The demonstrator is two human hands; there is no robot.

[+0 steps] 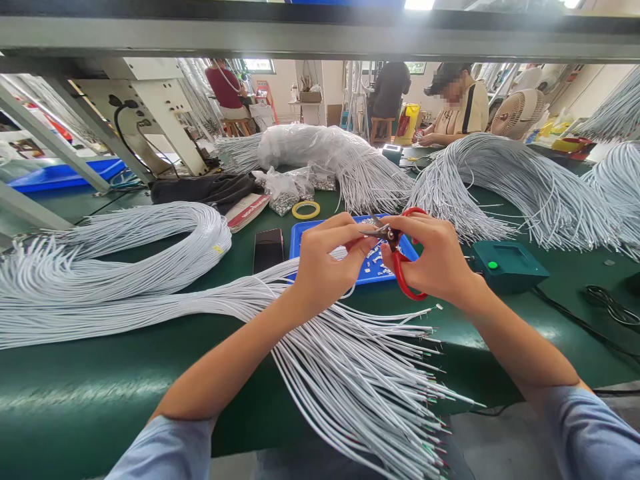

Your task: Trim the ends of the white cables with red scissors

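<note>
My right hand [433, 253] is closed around a pair of red-handled scissors [404, 267], with the blades pointing left at my left fingertips. My left hand [333, 260] pinches a white cable at the scissor blades; its tip is mostly hidden by my fingers. Beneath both hands lies a blue tray [295, 241] with small white and metal pieces in it. A fanned bundle of white cables [345, 360] spreads under my left forearm, with stripped ends showing coloured wires toward the right.
A coiled cable bundle [200, 247] lies left, near a dark phone [269, 251]. Behind the tray are yellow tape [306, 210] and bags of metal parts [285, 190]. A green device [507, 267] stands right. More cable bundles [520, 180] and a co-worker [460, 107] are beyond.
</note>
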